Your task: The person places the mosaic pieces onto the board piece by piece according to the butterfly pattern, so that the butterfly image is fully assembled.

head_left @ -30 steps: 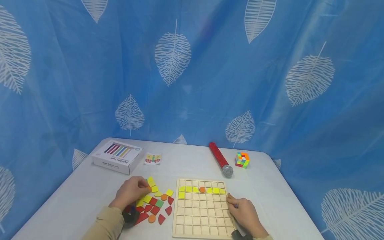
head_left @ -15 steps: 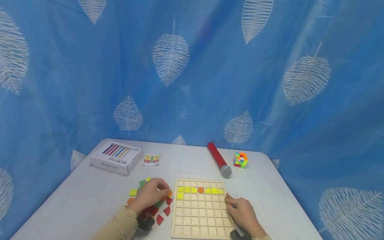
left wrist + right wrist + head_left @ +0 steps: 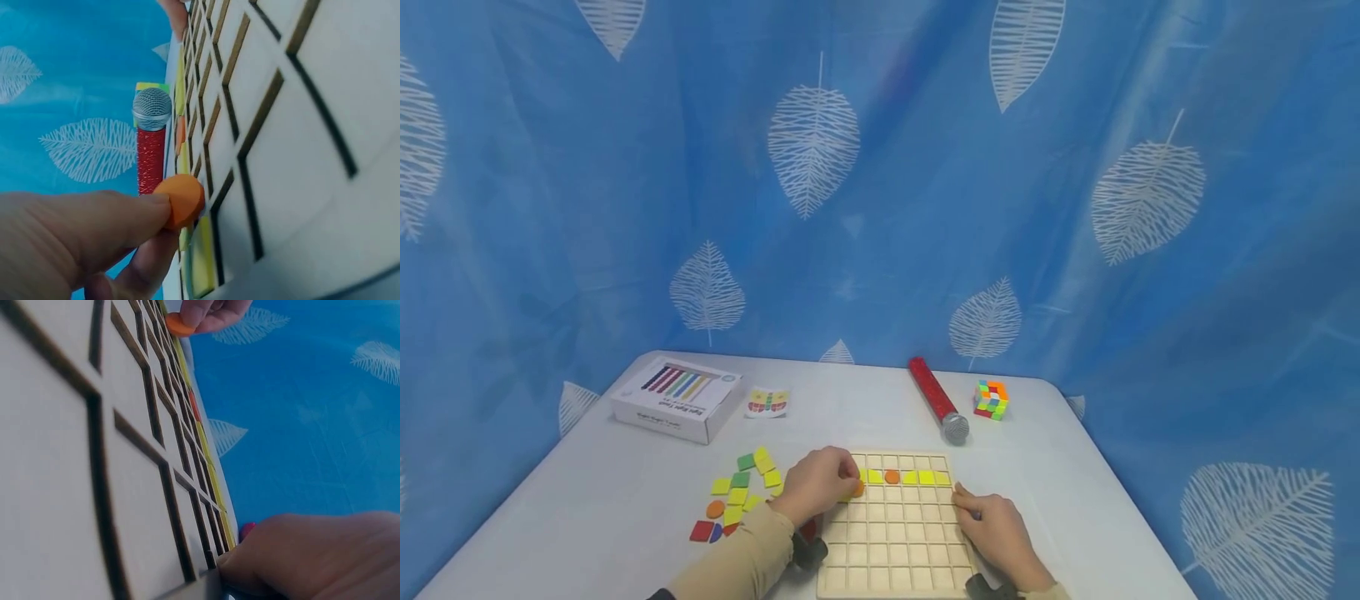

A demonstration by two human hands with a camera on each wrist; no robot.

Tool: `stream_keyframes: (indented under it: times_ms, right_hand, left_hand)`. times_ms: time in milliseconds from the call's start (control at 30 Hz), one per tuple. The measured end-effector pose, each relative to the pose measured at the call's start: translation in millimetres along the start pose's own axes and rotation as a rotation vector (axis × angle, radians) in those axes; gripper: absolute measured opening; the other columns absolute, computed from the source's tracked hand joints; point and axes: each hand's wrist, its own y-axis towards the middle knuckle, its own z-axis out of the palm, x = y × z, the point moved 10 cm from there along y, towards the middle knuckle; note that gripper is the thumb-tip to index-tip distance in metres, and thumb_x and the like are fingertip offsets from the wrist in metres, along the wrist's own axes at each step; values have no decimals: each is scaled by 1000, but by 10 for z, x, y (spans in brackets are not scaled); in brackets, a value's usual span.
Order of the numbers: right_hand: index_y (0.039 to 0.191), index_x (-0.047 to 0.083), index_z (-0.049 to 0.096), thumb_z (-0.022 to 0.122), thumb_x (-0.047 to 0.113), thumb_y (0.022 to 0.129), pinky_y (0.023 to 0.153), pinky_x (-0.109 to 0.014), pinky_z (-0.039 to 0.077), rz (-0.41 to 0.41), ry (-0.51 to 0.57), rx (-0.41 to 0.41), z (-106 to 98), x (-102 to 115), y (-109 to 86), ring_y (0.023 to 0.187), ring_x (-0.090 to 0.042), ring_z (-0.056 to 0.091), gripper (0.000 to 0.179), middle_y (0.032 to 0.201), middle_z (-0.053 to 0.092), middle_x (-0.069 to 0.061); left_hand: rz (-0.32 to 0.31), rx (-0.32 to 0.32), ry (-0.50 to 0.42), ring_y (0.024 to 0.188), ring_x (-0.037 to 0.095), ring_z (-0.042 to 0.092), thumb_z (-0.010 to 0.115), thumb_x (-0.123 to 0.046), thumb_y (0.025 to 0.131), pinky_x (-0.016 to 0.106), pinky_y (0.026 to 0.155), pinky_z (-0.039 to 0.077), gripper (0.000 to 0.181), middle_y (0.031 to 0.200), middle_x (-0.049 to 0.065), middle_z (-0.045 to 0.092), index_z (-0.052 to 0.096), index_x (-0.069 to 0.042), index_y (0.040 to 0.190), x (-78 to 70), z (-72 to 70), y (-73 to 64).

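Note:
In the head view my left hand (image 3: 820, 483) pinches a round orange disc (image 3: 858, 489) over the upper left of a wooden grid board (image 3: 880, 557). The left wrist view shows this disc (image 3: 184, 203) between thumb and finger, close over the cells beside a yellow piece (image 3: 203, 259). Along the board's second row lie yellow pieces (image 3: 926, 477), with another orange disc (image 3: 892, 477) among them. My right hand (image 3: 996, 529) grips the board's right edge, its thumb (image 3: 240, 565) at the rim in the right wrist view.
Left of the board are loose green, yellow, red, orange and blue pieces (image 3: 737, 496), some hidden by my left arm. Behind them stand a white box (image 3: 677, 400) and a small pattern card (image 3: 767, 403). A red microphone (image 3: 936, 393) and a puzzle cube (image 3: 992, 400) lie at the back right.
My left hand has moved right from the loose pieces to the board, bringing an orange disc. My right hand has stayed at the board's edge. The head view has turned slightly right.

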Motion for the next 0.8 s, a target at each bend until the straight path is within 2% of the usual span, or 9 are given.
stream_keyframes:
  times_ms: [300, 500, 733, 800]
  right_hand:
    - [113, 12, 79, 72, 16, 90, 66, -27, 50, 11, 7, 4, 5, 7, -6, 118, -33, 69, 24, 131, 70, -5]
    - [113, 12, 79, 72, 16, 90, 74, -33, 55, 30, 5, 10, 4, -14, -1, 118, -32, 69, 25, 131, 70, -5]
    - [113, 12, 79, 72, 15, 90, 77, -35, 56, 39, 12, 4, 16, -34, 3, 120, -32, 68, 24, 132, 69, -5]
    - [113, 12, 79, 72, 15, 90, 82, -39, 58, 36, 17, 4, 22, -30, -2, 120, -32, 68, 24, 132, 69, -5]
  left_hand:
    - [74, 15, 43, 71, 9, 58, 82, -23, 86, 33, 62, 46, 12, 80, -12, 68, 71, -24, 81, -68, 37, -19]
    - [95, 3, 84, 69, 8, 57, 84, -24, 84, 32, 61, 45, 14, 78, -13, 67, 72, -26, 76, -94, 30, -22]
    - [91, 6, 73, 66, 9, 54, 86, -27, 83, 31, 59, 42, 16, 75, -14, 66, 71, -25, 76, -94, 25, -33]
    - [89, 6, 75, 66, 9, 54, 86, -29, 82, 31, 58, 42, 17, 75, -14, 65, 70, -25, 77, -84, 27, -35]
